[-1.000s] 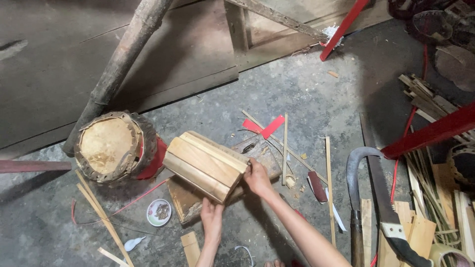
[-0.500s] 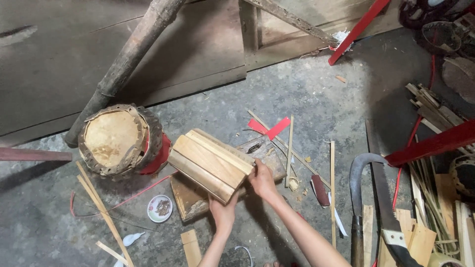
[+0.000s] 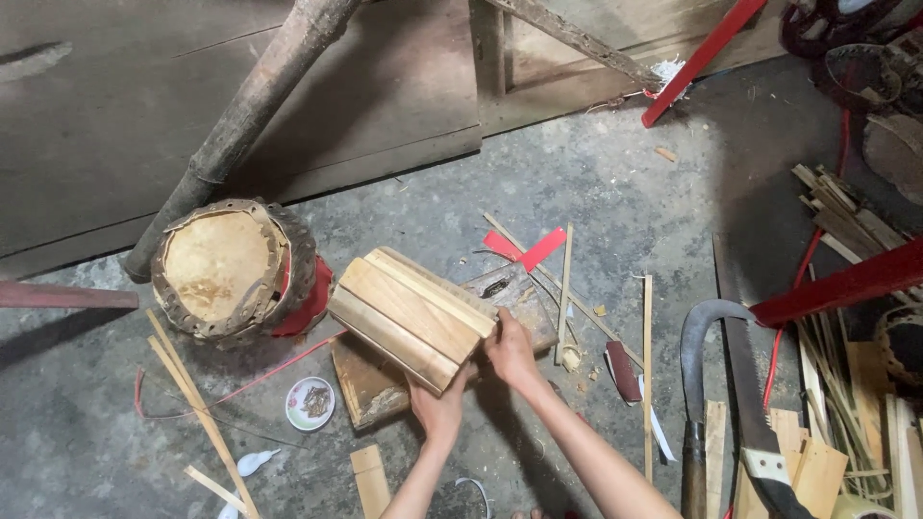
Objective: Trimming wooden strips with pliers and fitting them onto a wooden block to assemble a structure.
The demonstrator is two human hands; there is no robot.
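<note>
A bundle of pale wooden slats (image 3: 409, 309) forming a curved block lies tilted over a dark wooden board (image 3: 370, 384) on the concrete floor. My left hand (image 3: 439, 407) cups the bundle's near lower end from below. My right hand (image 3: 510, 348) presses against its right end, fingers on the top slats. Both hands grip the same bundle.
A round drum (image 3: 229, 269) with a red body sits to the left. A curved sickle (image 3: 700, 365) and a long blade (image 3: 750, 384) lie at the right among wood offcuts. A small round dish (image 3: 311, 403), thin bamboo strips (image 3: 197, 408) and red scraps (image 3: 527, 250) litter the floor.
The view has shifted slightly. My left hand has moved up under the bundle's near end, and the bundle has stayed in about the same place.
</note>
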